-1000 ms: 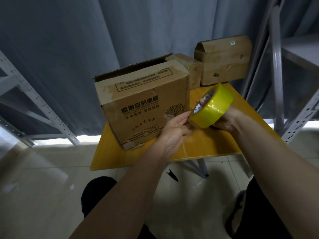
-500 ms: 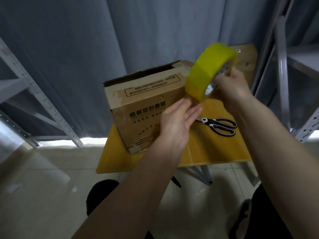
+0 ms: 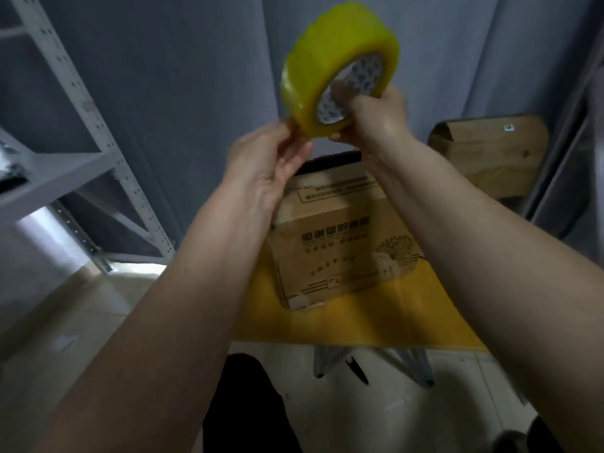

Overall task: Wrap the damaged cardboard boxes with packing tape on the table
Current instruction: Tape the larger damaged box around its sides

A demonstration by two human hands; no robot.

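A yellow roll of packing tape (image 3: 320, 60) is held up high, well above the table. My right hand (image 3: 376, 116) grips it with fingers through the core. My left hand (image 3: 268, 158) pinches at the roll's lower left rim; a tape end there is too blurred to make out. Below the hands, a printed cardboard box (image 3: 343, 243) with an open top flap stands on the yellow table (image 3: 376, 322). A second cardboard box (image 3: 493, 152) stands at the back right.
A grey metal shelf rack (image 3: 81, 132) stands at the left, another rack upright (image 3: 562, 135) at the right. Grey curtain hangs behind the table. The table's metal legs (image 3: 327, 361) and a small black object (image 3: 358, 371) show on the tiled floor below.
Both hands have lifted the tape roll up, from beside the box to high above it. The camera view tilted upward; the scissors on the table are now hidden behind my right arm.
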